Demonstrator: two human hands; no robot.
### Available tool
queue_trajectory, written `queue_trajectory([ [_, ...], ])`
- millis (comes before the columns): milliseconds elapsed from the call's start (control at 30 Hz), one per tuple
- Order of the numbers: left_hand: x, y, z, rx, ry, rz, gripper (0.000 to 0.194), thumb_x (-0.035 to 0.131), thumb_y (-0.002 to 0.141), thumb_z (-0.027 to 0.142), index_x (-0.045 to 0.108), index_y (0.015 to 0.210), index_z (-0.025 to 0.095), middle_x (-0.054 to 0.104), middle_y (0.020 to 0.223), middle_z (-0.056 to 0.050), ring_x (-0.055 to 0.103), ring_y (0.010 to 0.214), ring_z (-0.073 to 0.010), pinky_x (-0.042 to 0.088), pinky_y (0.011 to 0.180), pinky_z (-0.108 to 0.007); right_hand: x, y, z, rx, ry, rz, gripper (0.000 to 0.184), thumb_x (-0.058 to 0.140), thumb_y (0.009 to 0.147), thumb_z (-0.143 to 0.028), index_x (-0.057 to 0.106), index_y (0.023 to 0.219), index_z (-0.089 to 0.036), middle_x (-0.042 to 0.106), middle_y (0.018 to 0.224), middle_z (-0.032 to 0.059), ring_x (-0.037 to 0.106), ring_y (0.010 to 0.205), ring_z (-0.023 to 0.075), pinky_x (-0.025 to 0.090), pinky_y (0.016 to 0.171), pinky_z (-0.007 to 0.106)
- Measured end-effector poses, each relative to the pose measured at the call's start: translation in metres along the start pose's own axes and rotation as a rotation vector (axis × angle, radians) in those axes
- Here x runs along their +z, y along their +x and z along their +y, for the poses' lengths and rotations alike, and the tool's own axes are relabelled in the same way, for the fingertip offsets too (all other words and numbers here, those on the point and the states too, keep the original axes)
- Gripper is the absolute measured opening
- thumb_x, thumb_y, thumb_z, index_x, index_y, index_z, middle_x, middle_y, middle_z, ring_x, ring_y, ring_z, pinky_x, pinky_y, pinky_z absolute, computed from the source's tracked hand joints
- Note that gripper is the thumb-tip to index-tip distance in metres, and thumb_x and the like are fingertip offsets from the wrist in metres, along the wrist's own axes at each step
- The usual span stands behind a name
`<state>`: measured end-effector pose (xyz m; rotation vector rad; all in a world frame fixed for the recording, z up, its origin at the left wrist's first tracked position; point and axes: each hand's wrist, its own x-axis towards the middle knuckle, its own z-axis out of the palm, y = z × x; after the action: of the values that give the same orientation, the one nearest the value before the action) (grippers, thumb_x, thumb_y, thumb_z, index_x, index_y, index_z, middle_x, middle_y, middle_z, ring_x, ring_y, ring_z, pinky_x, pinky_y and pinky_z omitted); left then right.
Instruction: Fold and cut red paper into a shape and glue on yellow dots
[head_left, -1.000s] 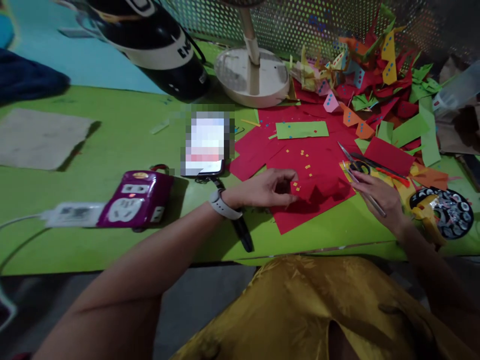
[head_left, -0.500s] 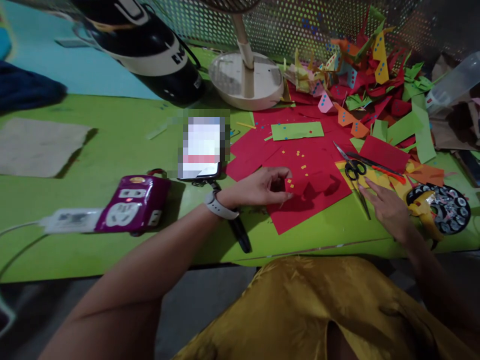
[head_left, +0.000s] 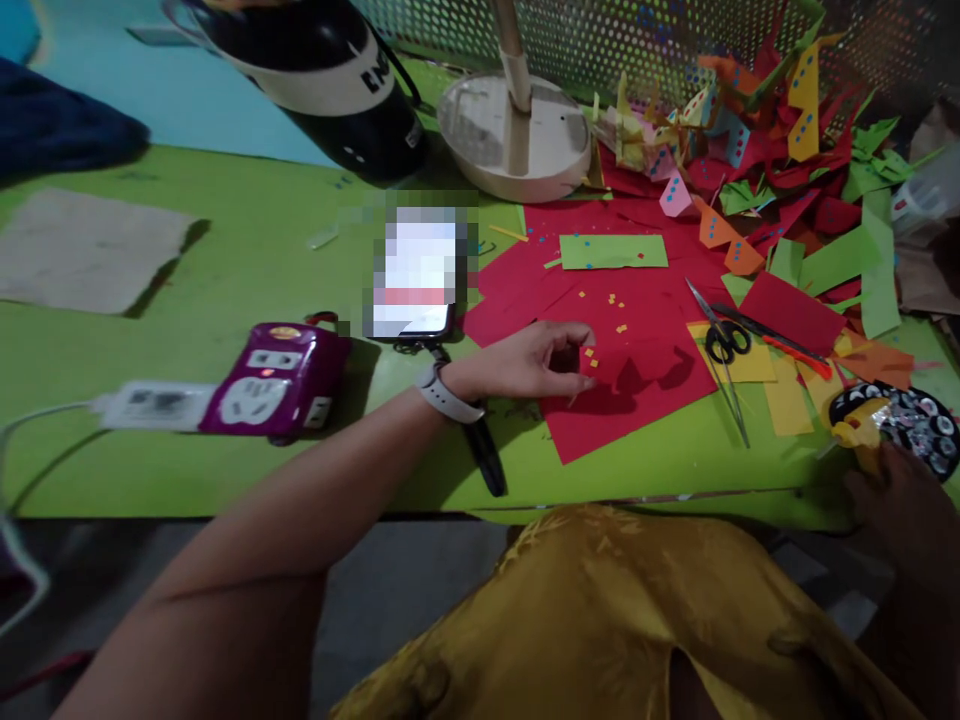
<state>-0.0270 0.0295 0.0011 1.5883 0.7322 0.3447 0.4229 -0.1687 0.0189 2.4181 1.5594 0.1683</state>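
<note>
My left hand (head_left: 544,362), with a pale watch band at the wrist, rests over red paper sheets (head_left: 555,430). Its thumb and fingers pinch a small red paper piece (head_left: 611,355) that bears two yellow squares (head_left: 591,357); its outline blends into the red below. At the right edge of the table, my dim right hand (head_left: 904,500) has its fingers closed on a yellow thing (head_left: 862,440) with a pale narrow tip, whose kind I cannot make out. Scissors (head_left: 727,345) lie between the hands, near yellow paper strips (head_left: 793,400).
A phone (head_left: 420,270) and a purple power socket (head_left: 277,380) lie left of the paper. Behind stand a black-and-white bottle (head_left: 322,80) and a round white base (head_left: 517,140). Folded paper shapes (head_left: 720,220) pile at the back right. A black patterned case (head_left: 919,425) is beside my right hand.
My right hand has moved right and toward me, from beside the scissors to the yellow thing, and its fingers have closed. The left hand keeps its pinch; the view has shifted slightly.
</note>
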Motion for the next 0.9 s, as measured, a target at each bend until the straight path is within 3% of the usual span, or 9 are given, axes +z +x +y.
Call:
queue_trajectory([
  [133,0.000,0.001,-0.001,0.006,-0.010,-0.004,0.030,0.072,0.077,0.032,0.046,0.077,0.020,0.052,0.057,0.006,0.053,0.048,-0.0083,0.033,0.044,-0.019,-0.002,0.006,-0.006,-0.031,-0.059,0.059,0.071,0.034,0.080,-0.053,0.058,0.128,-0.007,0.068,0.114,0.0211,0.063,0.106,0.0396,0.051,0.094,0.051],
  [300,0.000,0.001,-0.001,0.005,0.012,-0.005,0.028,0.071,0.078,0.033,0.046,0.077,0.019,0.054,0.059,0.005,0.054,0.050,-0.0086,0.033,0.045,-0.019,-0.001,0.011,-0.006,-0.090,-0.028,0.183,0.058,0.040,0.077,-0.052,0.065,0.110,-0.011,0.069,0.102,0.0224,0.063,0.102,0.0415,0.052,0.089,0.053],
  [467,-0.001,0.001,0.001,-0.004,-0.002,-0.014,0.028,0.072,0.077,0.033,0.047,0.077,0.020,0.057,0.057,0.004,0.055,0.049,-0.0094,0.034,0.044,-0.020,-0.007,0.007,-0.012,0.115,0.154,0.191,0.053,0.056,0.072,-0.056,0.065,0.111,-0.021,0.070,0.095,0.0239,0.066,0.091,0.0442,0.054,0.072,0.053],
  [600,-0.001,0.000,0.002,-0.018,-0.031,-0.027,0.028,0.071,0.078,0.035,0.048,0.078,0.020,0.060,0.058,0.002,0.055,0.048,-0.0100,0.035,0.044,-0.020,-0.016,0.002,-0.020,0.277,0.316,0.251,0.053,0.058,0.073,-0.051,0.062,0.119,-0.025,0.070,0.103,0.0214,0.068,0.092,0.0419,0.054,0.072,0.052],
  [800,-0.001,0.001,0.000,-0.009,-0.023,-0.021,0.025,0.070,0.078,0.033,0.049,0.078,0.019,0.059,0.060,0.002,0.055,0.050,-0.0095,0.037,0.045,-0.019,-0.009,0.007,-0.025,-0.024,0.185,0.217,0.046,0.054,0.075,-0.049,0.063,0.110,-0.020,0.069,0.099,0.0217,0.064,0.101,0.0444,0.054,0.085,0.055],
  [900,-0.001,0.001,-0.001,-0.004,-0.025,-0.012,0.026,0.071,0.077,0.033,0.049,0.077,0.019,0.058,0.060,0.003,0.055,0.051,-0.0095,0.036,0.045,-0.019,-0.009,0.008,-0.025,-0.014,0.130,0.274,0.048,0.055,0.075,-0.050,0.064,0.112,-0.019,0.069,0.097,0.0212,0.064,0.100,0.0449,0.054,0.087,0.057],
])
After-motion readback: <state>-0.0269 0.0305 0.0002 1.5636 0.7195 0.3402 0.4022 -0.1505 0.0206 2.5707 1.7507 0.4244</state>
